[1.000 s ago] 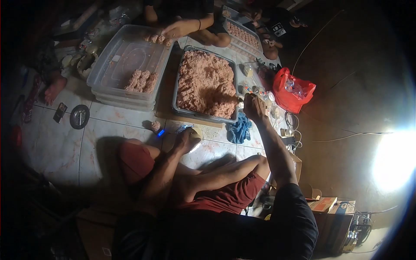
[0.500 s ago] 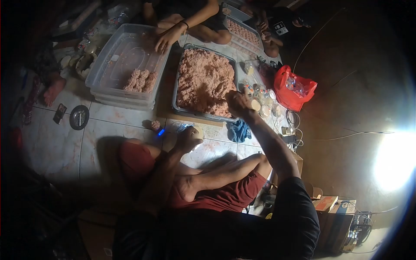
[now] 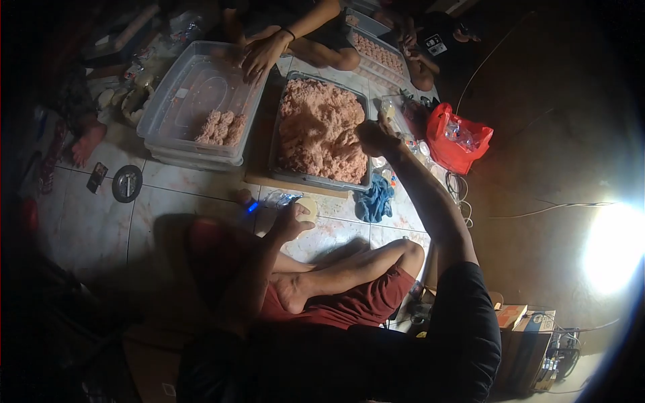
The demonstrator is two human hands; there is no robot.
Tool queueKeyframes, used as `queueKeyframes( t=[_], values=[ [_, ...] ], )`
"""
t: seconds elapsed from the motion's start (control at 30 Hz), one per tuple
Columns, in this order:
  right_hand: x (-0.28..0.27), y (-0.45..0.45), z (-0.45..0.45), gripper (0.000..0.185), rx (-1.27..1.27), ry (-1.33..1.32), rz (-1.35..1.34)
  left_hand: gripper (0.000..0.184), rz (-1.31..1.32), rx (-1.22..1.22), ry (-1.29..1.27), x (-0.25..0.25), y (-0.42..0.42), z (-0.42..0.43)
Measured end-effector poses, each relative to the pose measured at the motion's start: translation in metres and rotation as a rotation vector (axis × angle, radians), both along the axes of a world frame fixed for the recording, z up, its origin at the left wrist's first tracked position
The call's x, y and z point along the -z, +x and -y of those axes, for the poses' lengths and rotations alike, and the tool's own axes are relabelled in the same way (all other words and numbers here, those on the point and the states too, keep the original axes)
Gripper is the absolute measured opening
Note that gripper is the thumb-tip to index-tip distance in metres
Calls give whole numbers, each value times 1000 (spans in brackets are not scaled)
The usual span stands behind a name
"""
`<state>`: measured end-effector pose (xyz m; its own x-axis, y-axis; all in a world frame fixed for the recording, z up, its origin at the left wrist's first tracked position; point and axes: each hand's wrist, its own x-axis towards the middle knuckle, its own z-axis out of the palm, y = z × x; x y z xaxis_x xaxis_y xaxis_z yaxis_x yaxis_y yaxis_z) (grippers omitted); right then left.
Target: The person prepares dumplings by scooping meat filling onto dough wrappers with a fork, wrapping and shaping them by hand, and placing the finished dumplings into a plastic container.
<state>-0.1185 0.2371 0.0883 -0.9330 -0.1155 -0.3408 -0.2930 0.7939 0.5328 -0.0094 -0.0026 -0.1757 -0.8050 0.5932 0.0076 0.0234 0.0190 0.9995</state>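
My left hand [image 3: 290, 223] pinches a round, pale dough wrapper [image 3: 308, 209] above the tiled floor, just in front of my crossed legs. Stretched forward, my right hand [image 3: 376, 140] is curled at the right rim of a grey tub [image 3: 369, 176]. Its fingers are in shadow, and whatever they hold is hidden. Pink minced meat [image 3: 321, 131] is heaped inside the tub. A small device with a blue lit display [image 3: 252, 206] sits left of the wrapper, with a small dark lump beside it.
A clear plastic bin [image 3: 195, 101] holds several meat lumps [image 3: 222, 127]; a co-worker's hands [image 3: 263, 57] rest at its far edge. Another person works by a tray of small pieces [image 3: 378, 54]. A blue cloth [image 3: 375, 199], red bag [image 3: 458, 138] and ashtray [image 3: 127, 184] lie around.
My right hand has moved up along the tub's right side, away from the meat. My left hand has turned slightly, showing more of the wrapper. The co-worker's hands have come together.
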Motion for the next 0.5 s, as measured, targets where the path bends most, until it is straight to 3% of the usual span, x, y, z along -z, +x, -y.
queueKeyframes(
  t=[0.1,0.2,0.27,0.33,0.43,0.5],
  values=[
    [4,3,16,13,78,154,73,44,-114,46,-94,-16,0,3],
    [14,3,13,11,-113,67,125,41,-91,135,-225,-37,-6,4],
    [-3,1,-3,12,-4,-250,83,38,3,113,-128,-29,-4,7],
    [-11,2,-25,18,116,-302,124,35,118,84,-74,-40,-4,10],
    [-24,28,-57,21,7,-912,9,35,333,107,29,-49,-10,9],
    [-33,57,-48,20,139,-967,-111,37,419,155,69,-51,-14,6]
  ],
)
